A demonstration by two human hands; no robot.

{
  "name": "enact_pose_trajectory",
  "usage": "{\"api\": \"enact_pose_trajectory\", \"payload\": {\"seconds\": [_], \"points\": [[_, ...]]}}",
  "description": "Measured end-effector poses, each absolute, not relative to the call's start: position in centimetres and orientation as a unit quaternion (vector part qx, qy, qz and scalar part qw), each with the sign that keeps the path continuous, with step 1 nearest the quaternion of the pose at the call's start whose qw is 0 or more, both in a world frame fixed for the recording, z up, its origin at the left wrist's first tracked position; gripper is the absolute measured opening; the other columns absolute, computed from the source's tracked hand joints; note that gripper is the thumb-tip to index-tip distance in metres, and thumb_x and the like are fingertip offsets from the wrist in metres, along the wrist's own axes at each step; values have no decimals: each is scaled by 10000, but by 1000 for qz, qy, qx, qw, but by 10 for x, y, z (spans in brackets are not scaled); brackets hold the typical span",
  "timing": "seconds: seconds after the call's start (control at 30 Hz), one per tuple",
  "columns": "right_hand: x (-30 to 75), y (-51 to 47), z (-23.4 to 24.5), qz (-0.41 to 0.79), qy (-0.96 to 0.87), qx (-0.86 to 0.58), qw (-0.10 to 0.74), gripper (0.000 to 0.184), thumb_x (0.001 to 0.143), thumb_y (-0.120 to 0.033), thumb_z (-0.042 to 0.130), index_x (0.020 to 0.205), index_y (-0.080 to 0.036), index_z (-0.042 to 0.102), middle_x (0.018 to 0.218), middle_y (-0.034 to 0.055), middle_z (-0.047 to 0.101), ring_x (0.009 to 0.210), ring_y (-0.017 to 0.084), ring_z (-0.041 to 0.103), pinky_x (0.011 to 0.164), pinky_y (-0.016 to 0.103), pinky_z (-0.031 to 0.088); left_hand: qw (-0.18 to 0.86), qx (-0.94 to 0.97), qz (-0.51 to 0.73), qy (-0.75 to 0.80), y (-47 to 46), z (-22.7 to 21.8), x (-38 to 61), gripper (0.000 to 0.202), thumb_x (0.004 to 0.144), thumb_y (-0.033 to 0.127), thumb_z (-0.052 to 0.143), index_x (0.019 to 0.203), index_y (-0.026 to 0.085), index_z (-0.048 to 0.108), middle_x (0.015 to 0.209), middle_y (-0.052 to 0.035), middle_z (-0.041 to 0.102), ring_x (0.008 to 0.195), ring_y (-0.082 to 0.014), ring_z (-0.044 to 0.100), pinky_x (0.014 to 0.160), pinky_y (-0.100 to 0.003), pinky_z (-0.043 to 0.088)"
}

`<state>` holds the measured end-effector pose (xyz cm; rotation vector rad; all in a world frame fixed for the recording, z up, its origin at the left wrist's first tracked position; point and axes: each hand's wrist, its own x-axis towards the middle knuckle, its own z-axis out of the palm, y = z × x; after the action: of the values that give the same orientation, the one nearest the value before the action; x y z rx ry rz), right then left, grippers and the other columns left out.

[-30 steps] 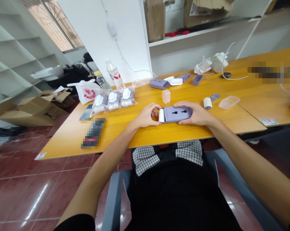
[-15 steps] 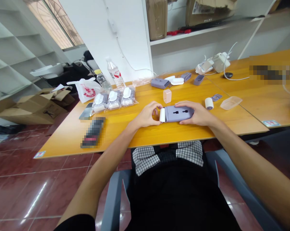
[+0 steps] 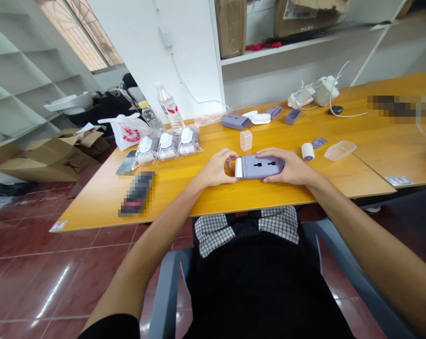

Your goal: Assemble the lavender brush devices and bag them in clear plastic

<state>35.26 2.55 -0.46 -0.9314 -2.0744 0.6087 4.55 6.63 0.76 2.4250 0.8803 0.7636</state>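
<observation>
Case (image 3: 264,167) of purple plastic, with two dark slots in its top, lies level between our two hands, near the front edge of the counter (image 3: 184,195). Our left grip (image 3: 216,170) pinches the white roll (image 3: 238,168) that sticks out of its left end — thumb at the near side, fingers at the far side. Our right grip (image 3: 291,167) wraps the other end, thumb near us and fingers along the far edge.

Just beyond, we have a pink box (image 3: 246,140) standing upright. To the right we see a second roll (image 3: 308,152), white with a purple end, beside a flat purple piece (image 3: 319,142) and a clear tray (image 3: 340,150). Farther back lies another purple shell (image 3: 235,121). On our left, three wrapped packs (image 3: 167,149) sit in a row — a tall bottle (image 3: 171,112) behind them, a plastic bag (image 3: 127,132) beside them.
</observation>
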Motion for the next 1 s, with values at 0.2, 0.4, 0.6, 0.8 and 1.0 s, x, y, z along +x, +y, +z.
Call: {"api": "enact_pose_trajectory", "payload": {"seconds": [0.2,0.4,0.6,0.8,1.0], "points": [[352,24,-4,250,-809,-378,373,726,668,-463,997,1343,-325,768,1433,81,747,1369,404,665,1246,647,454,268,867,298,296,67,3,46,612,625,195,932,1160,211,633,1292,-91,661,1017,-235,702,971,-442,581],[354,22,-6,278,-796,-411,349,710,683,-503,974,1338,-311,779,1394,66,770,1293,393,709,1164,604,538,385,827,290,288,67,0,45,591,661,183,900,1190,197,636,1108,-69,745,962,-215,723,940,-410,590],[354,22,-4,298,-790,-416,336,649,717,-511,944,1314,-303,795,1335,62,797,1192,369,751,1094,575,590,391,826,298,277,72,-4,44,530,677,258,922,1147,216,682,1042,-38,731,916,-192,678,905,-379,559],[356,23,-5,293,-794,-422,325,661,691,-523,956,1303,-324,808,1300,47,808,1157,366,761,1063,582,613,384,831,287,282,75,-8,44,497,628,275,967,1055,217,720,1030,-43,743,937,-204,676,925,-398,545],[359,25,-7,294,-798,-420,318,674,666,-518,978,1293,-337,812,1354,40,792,1266,388,727,1148,613,565,409,821,288,276,74,-7,46,477,623,286,959,1019,188,714,955,-32,721,879,-180,664,881,-376,536]]}}
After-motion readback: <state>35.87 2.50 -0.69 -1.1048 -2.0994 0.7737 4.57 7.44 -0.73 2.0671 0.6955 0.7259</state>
